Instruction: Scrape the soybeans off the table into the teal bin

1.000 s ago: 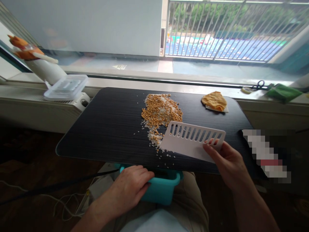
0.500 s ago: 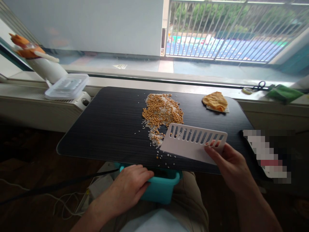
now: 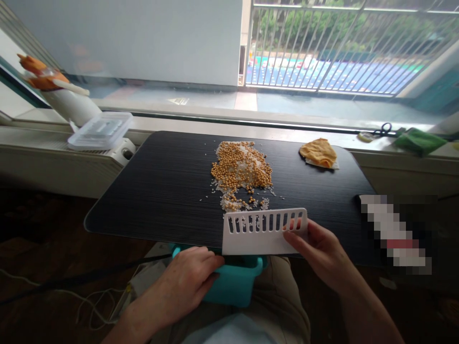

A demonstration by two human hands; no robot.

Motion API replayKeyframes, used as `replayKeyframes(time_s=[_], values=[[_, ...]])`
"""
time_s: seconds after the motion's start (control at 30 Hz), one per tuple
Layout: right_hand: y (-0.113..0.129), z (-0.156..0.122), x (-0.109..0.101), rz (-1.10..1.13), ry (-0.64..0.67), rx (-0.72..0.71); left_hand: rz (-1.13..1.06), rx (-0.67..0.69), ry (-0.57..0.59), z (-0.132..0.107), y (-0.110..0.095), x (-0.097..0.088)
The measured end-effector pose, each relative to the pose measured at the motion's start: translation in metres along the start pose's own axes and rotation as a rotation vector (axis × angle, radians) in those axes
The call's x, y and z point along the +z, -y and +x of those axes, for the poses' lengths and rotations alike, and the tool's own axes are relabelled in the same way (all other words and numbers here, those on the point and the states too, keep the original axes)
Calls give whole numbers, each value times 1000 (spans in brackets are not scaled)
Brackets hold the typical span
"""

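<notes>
My right hand [image 3: 315, 243] grips the right end of a white slotted plastic scraper [image 3: 256, 241], thumb in front and fingers behind. The scraper stands near the front edge of the dark table [image 3: 143, 200], its slots uppermost. White grains like rice show through the slots and just behind it. Farther back lies a heap of yellow beans [image 3: 238, 165] mixed with white grains. My left hand [image 3: 193, 277] is closed on the rim of a turquoise bin [image 3: 229, 286] at my lap, below the table edge. The bin's inside is mostly hidden.
A folded orange cloth [image 3: 319, 153] lies at the table's back right. On the sill are a clear plastic box [image 3: 102, 130], an orange figure [image 3: 43, 74], scissors [image 3: 383, 129] and a green cloth [image 3: 419, 141]. A blurred-out device [image 3: 394, 229] sits at the right edge.
My right hand has drawn the scraper left and toward me, to the table's front edge above the bin. Some beans and grains now lie behind it. My left hand stays on the bin.
</notes>
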State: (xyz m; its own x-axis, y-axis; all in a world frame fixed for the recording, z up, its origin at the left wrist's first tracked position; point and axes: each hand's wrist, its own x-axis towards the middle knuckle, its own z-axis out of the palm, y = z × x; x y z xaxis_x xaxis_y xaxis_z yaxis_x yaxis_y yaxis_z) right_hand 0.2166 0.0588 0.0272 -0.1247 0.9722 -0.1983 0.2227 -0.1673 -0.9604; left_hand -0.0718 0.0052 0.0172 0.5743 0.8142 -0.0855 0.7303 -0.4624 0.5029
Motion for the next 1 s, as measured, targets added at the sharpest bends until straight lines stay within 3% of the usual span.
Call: replayKeyframes(time_s=[0.1,0.27,0.37,0.57,0.87,1.0], values=[[2,0,-8,-3,-68,-36,-11,14,-35,-2,3,2],[1,9,-17,31,-396,-89,-23,12,-16,3,0,1],[-1,16,-19,12,-485,-80,-31,-6,5,5,-4,-2],[-6,26,-13,-1,-484,-117,-37,-10,2,4,-3,0],[-1,25,-7,59,-337,-34,-44,-14,8,2,-2,2],[1,26,-5,63,-406,-60,-55,-15,10,3,-2,1]])
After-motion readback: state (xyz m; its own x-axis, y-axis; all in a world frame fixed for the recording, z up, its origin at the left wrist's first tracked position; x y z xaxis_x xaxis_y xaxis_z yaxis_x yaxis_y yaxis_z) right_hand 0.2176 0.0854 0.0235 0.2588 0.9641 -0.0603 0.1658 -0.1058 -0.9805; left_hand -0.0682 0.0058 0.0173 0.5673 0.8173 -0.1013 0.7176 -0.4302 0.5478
